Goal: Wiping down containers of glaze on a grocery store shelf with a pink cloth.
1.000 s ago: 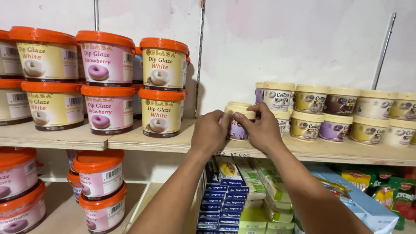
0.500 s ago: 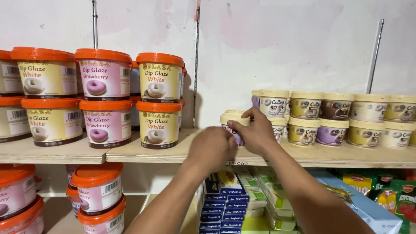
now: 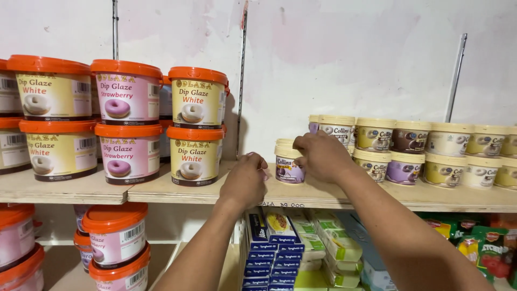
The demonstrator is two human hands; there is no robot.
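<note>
My right hand (image 3: 322, 156) rests against a small purple tub (image 3: 288, 166) with a cream lid, fingers curled round its upper right side. The tub stands on the wooden shelf (image 3: 161, 189), just left of the rows of similar small tubs (image 3: 431, 148). My left hand (image 3: 245, 182) hovers at the shelf edge, fingers curled in loosely, holding nothing I can see.
</note>
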